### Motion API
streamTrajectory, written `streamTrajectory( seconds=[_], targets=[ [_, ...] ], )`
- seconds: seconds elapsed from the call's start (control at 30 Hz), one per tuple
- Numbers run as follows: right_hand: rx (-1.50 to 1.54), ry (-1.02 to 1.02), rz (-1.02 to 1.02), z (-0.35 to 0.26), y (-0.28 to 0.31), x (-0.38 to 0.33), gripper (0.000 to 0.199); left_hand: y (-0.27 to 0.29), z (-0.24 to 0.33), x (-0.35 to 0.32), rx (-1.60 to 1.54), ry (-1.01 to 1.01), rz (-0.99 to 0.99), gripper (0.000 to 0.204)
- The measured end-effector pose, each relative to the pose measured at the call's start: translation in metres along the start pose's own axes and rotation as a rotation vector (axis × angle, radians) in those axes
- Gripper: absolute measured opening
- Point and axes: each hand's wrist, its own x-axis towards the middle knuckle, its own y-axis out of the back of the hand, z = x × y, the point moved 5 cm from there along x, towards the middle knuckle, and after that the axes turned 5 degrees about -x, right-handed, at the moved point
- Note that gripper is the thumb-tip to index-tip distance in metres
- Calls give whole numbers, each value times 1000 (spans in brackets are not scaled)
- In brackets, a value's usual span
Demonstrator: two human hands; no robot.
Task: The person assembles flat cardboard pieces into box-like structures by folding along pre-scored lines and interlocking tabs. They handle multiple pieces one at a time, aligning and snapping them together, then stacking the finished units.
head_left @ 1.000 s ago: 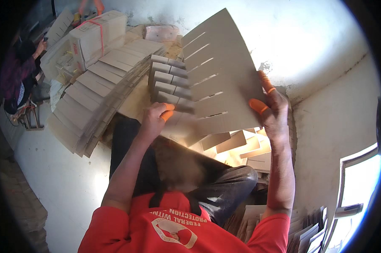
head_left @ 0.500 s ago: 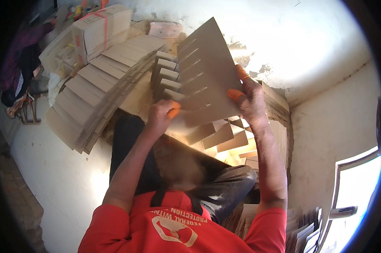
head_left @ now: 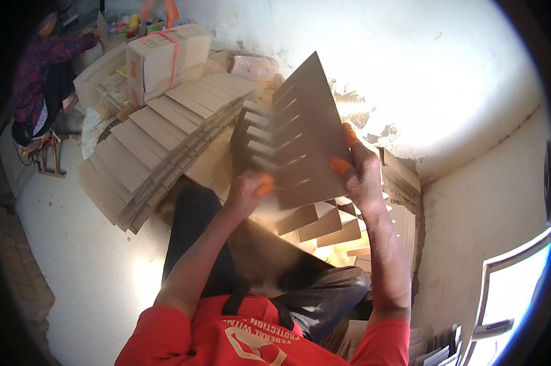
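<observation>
A slotted cardboard sheet [head_left: 312, 134] stands tilted in front of me, with a row of parallel slits along its left side. My right hand [head_left: 364, 174], orange covers on its fingertips, is closed on the sheet's right edge. Close to the sheet's lower left corner is my left hand [head_left: 249, 190], its fingers curled and slightly blurred. What it pinches, if anything, cannot be made out. Just beyond it, a row of upright cardboard strips [head_left: 251, 134] stands beside the sheet, blurred at its near end. Below the sheet lie interlocked cardboard dividers [head_left: 327, 224] forming open cells.
Fanned stacks of cardboard sheets [head_left: 147, 134] lie to the left. Behind them stands a cardboard carton [head_left: 168, 64] with a red strap. Another person [head_left: 50, 73] crouches at far left. More cardboard stacks [head_left: 400, 177] stand by the right wall.
The view has shifted, so most things appear lower and further right. The sheet sits a little lower against the wall, still in my right hand. My left hand stays near its lower corner.
</observation>
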Motion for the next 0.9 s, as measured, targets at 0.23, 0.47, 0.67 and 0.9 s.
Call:
streamTrajectory(
  seconds=[0.23,0.47,0.67,0.9],
  targets=[
    [52,37,-59,23,-14,0,69,2,1,-1,-57,-9,-4,17],
    [64,-37,-223,32,-44,13,68,-1,0,2,-40,15,-4,16],
    [127,-198,-466,28,-55,11,53,-6,-1,5,-42,17,6,17],
    [-200,-118,-578,7,-82,12,31,-7,3,8,-23,-14,4,17]
  ],
)
